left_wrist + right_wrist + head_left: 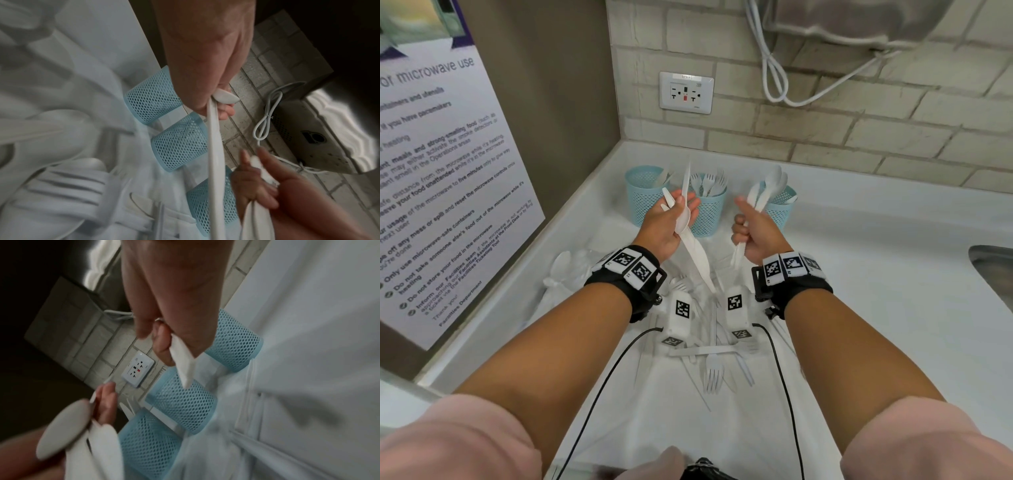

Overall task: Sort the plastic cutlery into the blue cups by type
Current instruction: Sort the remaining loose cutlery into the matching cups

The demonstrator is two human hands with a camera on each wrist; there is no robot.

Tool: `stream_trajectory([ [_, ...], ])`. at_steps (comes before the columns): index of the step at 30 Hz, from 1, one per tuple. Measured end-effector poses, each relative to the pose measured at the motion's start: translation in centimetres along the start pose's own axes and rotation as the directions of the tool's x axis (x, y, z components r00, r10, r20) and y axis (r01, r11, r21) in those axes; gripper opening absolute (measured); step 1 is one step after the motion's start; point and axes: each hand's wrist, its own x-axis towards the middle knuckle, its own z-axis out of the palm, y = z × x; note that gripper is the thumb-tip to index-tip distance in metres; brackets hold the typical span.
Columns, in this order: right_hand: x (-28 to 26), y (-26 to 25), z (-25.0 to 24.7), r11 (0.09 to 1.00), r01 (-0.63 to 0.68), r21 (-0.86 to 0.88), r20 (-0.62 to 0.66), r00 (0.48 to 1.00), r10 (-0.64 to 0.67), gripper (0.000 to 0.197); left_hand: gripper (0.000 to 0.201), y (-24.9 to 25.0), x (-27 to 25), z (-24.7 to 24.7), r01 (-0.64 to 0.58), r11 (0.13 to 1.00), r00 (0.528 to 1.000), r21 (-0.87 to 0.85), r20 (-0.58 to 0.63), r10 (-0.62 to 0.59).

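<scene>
Three blue mesh cups stand in a row at the back of the white counter. The left cup holds a few white pieces, the middle cup holds forks, and the right cup holds spoons. My left hand is raised in front of the left and middle cups. It grips a bundle of white knives and a spoon. My right hand is just in front of the right cup, with its fingers curled round white spoon handles. Loose cutlery lies piled below both wrists.
A wall outlet and a looped white cable are on the brick wall behind the cups. A poster covers the left wall. A metal sink edge shows at the far right. A clear bag lies at the left of the pile.
</scene>
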Motion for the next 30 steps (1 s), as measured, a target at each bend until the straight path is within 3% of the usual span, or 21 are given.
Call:
stream_trajectory([
  [2,-0.2,0.6,0.2,0.99,-0.056,-0.133,0.043,0.997,0.063,0.017,0.037,0.0,-0.1,0.3,-0.007,1.0,1.0,-0.001,0.0,0.007],
  [6,-0.8,1.3,0.7,0.977,-0.182,-0.115,0.03,0.982,0.186,0.042,0.033,-0.1,-0.3,0.4,-0.015,1.0,1.0,-0.008,0.018,0.016],
  [8,-0.8,1.4,0.6,0.951,-0.186,-0.248,0.073,0.975,0.21,0.048,0.033,-0.1,-0.3,0.4,-0.021,1.0,0.999,-0.006,0.024,0.021],
  [10,-0.8,1.2,0.6,0.888,-0.156,-0.432,0.135,0.962,0.235,0.044,0.033,-0.2,-0.3,0.3,-0.027,1.0,0.999,-0.003,0.026,0.027],
  [13,-0.8,1.3,0.1,0.714,-0.111,-0.691,0.204,0.918,0.34,0.038,0.033,0.1,-0.3,0.4,-0.04,0.999,0.999,-0.015,0.024,0.04],
  [16,-1.1,1.5,-0.4,0.626,-0.118,-0.771,0.209,0.882,0.423,0.04,0.033,0.5,-0.2,0.6,-0.05,0.998,0.999,-0.047,0.018,0.051],
  [18,-1.3,1.6,-0.3,0.646,-0.115,-0.755,0.231,0.875,0.425,0.037,0.033,0.6,-0.1,0.7,-0.05,0.998,0.999,-0.042,0.007,0.051],
  [21,-0.9,1.7,-0.5,0.726,-0.116,-0.678,0.252,0.891,0.377,0.03,0.032,0.6,-0.1,0.7,-0.048,0.998,0.999,-0.034,-0.021,0.047],
  [23,-0.7,1.7,-0.9,0.773,-0.116,-0.624,0.175,0.943,0.283,0.025,0.031,0.7,0.1,0.4,-0.054,0.998,0.997,-0.04,-0.055,0.052],
  [26,-0.7,1.8,-1.4,0.917,-0.038,-0.398,0.001,0.999,0.042,0.009,0.024,0.6,0.2,0.0,-0.059,0.998,0.994,-0.027,-0.096,0.056],
  [30,-0.5,1.2,-1.1,0.958,0.145,-0.247,-0.129,0.975,-0.181,0.013,0.015,-0.1,0.0,0.3,-0.032,0.997,0.995,0.072,-0.089,0.039],
])
